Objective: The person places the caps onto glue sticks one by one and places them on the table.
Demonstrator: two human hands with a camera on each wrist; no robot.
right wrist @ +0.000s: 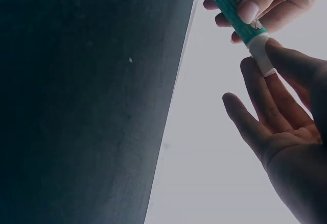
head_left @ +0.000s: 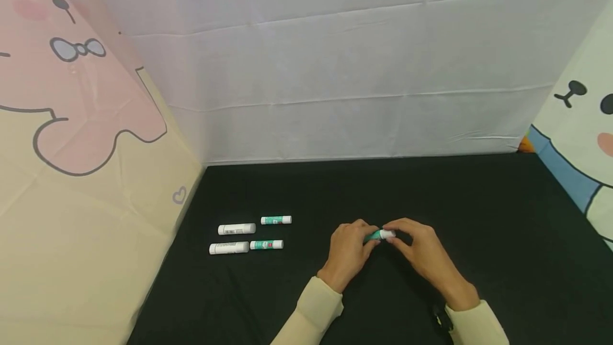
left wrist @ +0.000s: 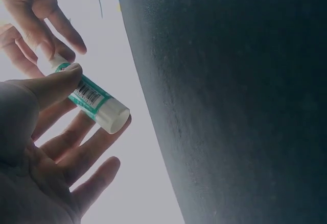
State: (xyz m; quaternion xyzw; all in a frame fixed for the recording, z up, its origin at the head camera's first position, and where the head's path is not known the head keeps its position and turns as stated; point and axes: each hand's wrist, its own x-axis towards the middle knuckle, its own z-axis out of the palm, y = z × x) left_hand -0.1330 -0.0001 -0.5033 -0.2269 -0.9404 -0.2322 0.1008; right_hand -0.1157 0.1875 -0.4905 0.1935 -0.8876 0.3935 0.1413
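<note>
Between both hands is a green-labelled glue stick (left wrist: 91,95) with white ends. My left hand (head_left: 348,249) grips its green body between thumb and fingers, and the barcode shows in the left wrist view. My right hand (head_left: 423,249) pinches the white cap (right wrist: 261,55) at the other end, thumb on one side and fingers on the other. In the right wrist view the cap meets the green body with no gap showing. The glue stick is held tilted above the black table.
On the left of the black table (head_left: 479,201) lie two small green-labelled glue sticks (head_left: 276,220) and two larger white tubes (head_left: 229,248), all on their sides. A white cloth wall (head_left: 311,68) stands behind, with printed cloths at left and right.
</note>
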